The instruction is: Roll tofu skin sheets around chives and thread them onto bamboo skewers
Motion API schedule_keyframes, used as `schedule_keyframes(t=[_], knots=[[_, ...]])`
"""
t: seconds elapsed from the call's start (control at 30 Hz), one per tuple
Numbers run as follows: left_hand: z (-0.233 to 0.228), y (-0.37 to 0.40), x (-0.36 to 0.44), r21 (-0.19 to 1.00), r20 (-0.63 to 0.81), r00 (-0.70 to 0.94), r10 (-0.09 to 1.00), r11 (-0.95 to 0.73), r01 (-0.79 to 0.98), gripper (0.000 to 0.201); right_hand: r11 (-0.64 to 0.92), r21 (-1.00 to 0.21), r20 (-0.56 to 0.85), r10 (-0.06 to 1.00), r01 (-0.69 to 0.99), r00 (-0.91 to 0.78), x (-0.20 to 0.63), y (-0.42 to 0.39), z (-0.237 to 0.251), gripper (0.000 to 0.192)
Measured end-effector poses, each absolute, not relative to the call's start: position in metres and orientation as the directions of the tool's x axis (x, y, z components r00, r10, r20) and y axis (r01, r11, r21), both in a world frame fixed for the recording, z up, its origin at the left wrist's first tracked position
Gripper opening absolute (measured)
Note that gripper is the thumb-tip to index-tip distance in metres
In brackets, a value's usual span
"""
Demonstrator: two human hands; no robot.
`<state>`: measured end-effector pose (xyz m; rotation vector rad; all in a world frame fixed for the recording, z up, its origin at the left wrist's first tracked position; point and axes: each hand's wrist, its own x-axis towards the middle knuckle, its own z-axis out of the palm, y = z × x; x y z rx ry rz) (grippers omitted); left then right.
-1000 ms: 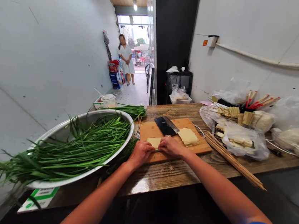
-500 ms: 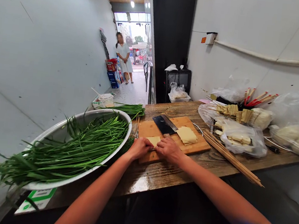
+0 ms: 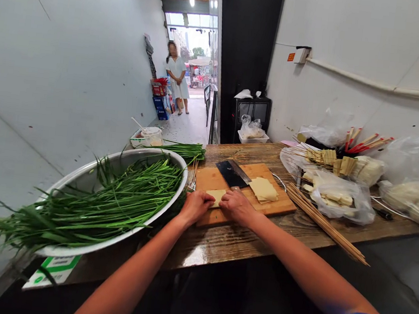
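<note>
A thin pale-yellow sheet (image 3: 215, 196), looking like tofu skin, lies on the wooden cutting board (image 3: 253, 170). At its near left corner my left hand (image 3: 196, 207) is closed, thumb and fingers pinching the edge. My right hand (image 3: 239, 208) grips the near right part with bent fingers; its fingertips partly hide the sheet. The near edge looks folded or rolled between both hands. Just beyond my right hand rests a cleaver (image 3: 232, 173), its handle end close to my knuckles. A stack of similar sheets (image 3: 263, 189) sits on the board's right side.
A large bowl (image 3: 182, 184) heaped with long green chives (image 3: 120, 207) stands left. More chives (image 3: 187, 150) lie behind it. Bamboo skewers (image 3: 326, 223) stretch past the table's front edge at right. Beyond them are bagged pale pieces (image 3: 332, 191). A person (image 3: 178, 77) stands by the doorway.
Both hands have shifted slightly away from me along the board, with the sheet's near edge between their fingers. The whole view has moved a little. Cleaver and stack stay put.
</note>
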<state>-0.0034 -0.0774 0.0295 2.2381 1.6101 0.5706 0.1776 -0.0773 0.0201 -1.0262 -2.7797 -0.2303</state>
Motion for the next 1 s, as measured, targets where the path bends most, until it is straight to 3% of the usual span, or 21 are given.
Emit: schedule_keyframes(t=[0.2,0.3,0.57,0.73,0.9,1.0], knots=[[0.032,-0.091,0.0,0.19,0.306,0.434,0.847,-0.501,0.844,0.024,0.75,0.045,0.205,0.64,0.66,-0.741,0.177,-0.071,0.022,0.02],[0.031,-0.092,-0.002,0.124,0.329,0.512,0.794,-0.574,0.81,0.022,0.742,0.01,0.2,0.656,0.67,-0.728,0.177,-0.069,0.023,0.022],[0.027,-0.083,-0.009,0.197,0.257,0.513,0.819,-0.564,0.802,0.02,0.716,-0.018,0.231,0.682,0.698,-0.694,0.177,-0.076,0.027,0.024],[0.029,-0.076,-0.012,0.318,0.222,0.519,0.826,-0.564,0.762,0.015,0.719,-0.048,0.243,0.681,0.693,-0.69,0.179,-0.074,0.024,0.028],[0.021,-0.074,-0.017,0.46,0.273,0.426,0.863,-0.506,0.729,0.014,0.718,-0.189,0.179,0.696,0.671,-0.695,0.18,-0.055,0.022,0.02],[0.016,-0.075,-0.02,0.451,0.326,0.418,0.848,-0.528,0.719,0.014,0.712,-0.257,0.119,0.694,0.653,-0.71,0.181,-0.045,0.026,0.017]])
